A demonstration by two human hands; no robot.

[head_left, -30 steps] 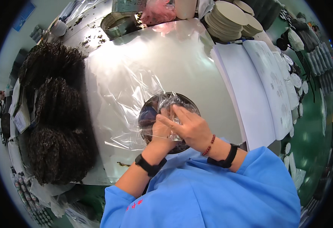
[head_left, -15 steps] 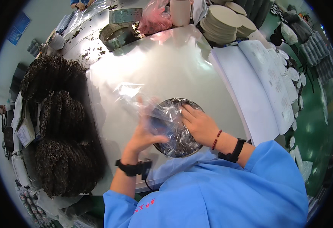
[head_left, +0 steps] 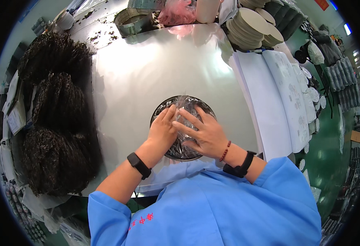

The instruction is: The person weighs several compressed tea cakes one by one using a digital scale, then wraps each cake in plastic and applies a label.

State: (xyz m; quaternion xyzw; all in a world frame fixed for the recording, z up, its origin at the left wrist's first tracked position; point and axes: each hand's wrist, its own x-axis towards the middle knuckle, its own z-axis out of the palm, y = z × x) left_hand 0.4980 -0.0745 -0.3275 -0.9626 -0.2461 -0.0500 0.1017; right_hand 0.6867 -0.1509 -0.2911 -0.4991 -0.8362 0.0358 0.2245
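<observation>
A round, dark-rimmed mould [head_left: 153, 116] sits on the shiny table sheet in front of me, lined and covered with crumpled clear plastic film [head_left: 185, 149]. Dark material shows through the film, but I cannot make out what it is. My left hand [head_left: 162, 128] rests on the film at the left side, fingers stretched out and close together. On the right side, my right hand [head_left: 206, 133] presses the film with fingers spread. Both sets of fingertips come close together over the middle, where a tuft of film sticks up.
Bundles of dark, crinkled dried seaweed [head_left: 59, 160] stand along the left. White paper sheets [head_left: 266, 94] lie at the right. Behind are a metal ring [head_left: 134, 25], a pink plastic bag [head_left: 178, 12] and stacked pale round discs [head_left: 247, 28]. The floor [head_left: 330, 164] is green.
My left hand has brought the film in from the left and come down onto the mould. My right hand's fingers have spread out over the film. The whole view has shifted slightly.
</observation>
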